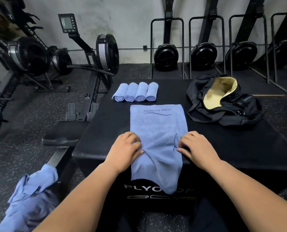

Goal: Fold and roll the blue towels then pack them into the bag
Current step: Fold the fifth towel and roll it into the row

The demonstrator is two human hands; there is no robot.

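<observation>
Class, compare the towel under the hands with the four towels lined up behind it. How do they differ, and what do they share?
The flat towel lies spread, its near end hanging over the box edge; the rolled towels are tight cylinders wholly on top. The left hand and right hand pinch the flat towel; nobody touches the rolled towels. The flat towel shows lettering; the rolled towels none. All are blue.

YOGA FITNESS reads upside down on the blue towel point(158, 124); PLYO shows on the box front point(116, 195), the rest covered; AIR ROWER along the left rowing machine point(36, 39).
</observation>
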